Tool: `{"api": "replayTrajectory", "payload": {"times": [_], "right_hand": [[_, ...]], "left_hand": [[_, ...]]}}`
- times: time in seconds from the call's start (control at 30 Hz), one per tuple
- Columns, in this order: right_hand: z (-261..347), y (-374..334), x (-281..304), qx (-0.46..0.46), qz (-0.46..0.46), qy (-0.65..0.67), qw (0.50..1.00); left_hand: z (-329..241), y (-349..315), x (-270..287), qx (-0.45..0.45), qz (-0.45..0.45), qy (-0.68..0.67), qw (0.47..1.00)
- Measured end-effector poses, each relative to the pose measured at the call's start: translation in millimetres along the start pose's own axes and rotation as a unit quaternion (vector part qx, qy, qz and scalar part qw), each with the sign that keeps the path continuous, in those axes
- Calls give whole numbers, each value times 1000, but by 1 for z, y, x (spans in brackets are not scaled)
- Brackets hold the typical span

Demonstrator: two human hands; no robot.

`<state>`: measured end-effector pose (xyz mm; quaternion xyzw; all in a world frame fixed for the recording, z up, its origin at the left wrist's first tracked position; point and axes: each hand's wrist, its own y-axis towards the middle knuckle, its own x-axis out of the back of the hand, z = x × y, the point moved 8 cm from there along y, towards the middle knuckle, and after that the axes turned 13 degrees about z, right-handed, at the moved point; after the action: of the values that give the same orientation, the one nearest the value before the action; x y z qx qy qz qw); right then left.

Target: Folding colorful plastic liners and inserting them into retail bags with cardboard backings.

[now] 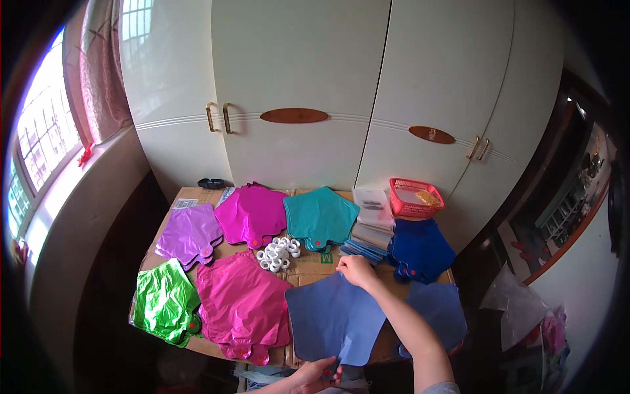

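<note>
The flat slate-blue foil balloon [331, 312] lay at the near edge of the surface [311, 270], probably light, slippery and easily creased. The left hand [318, 375] pinched its lower tab, seemingly the surest hold; the right hand's [356, 269] fingers met its top point, their grip unclear.

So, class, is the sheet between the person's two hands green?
No, the sheet between the left hand and the right hand is plainly blue.
</note>
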<state>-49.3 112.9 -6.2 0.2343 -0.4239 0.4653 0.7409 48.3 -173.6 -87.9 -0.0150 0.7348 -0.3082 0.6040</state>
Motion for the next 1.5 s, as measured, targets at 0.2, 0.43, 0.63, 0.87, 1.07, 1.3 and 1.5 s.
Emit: {"api": "replayTrajectory", "payload": {"times": [0.2,0.43,0.63,0.87,1.07,1.3,1.5], "right_hand": [[27,28,-8,85,-84,-165,979],[50,25,-26,139,-174,-426,877],[69,2,-7,137,-176,-331,917],[70,-47,-40,158,-49,-120,979],[62,-46,-45,147,-79,-142,976],[58,-43,-47,151,-80,-133,976],[62,-46,-45,148,-78,-145,975]], "left_hand": [[-35,17,-12,-45,-48,13,998],[-48,29,-8,-26,-76,7,997],[-47,29,-3,-17,-92,-18,995],[-49,33,-3,-11,-73,-4,997],[-50,35,-1,-18,-44,-9,999],[-49,32,-3,-21,-84,-42,995],[-52,29,-9,-18,-6,-23,1000]]}}
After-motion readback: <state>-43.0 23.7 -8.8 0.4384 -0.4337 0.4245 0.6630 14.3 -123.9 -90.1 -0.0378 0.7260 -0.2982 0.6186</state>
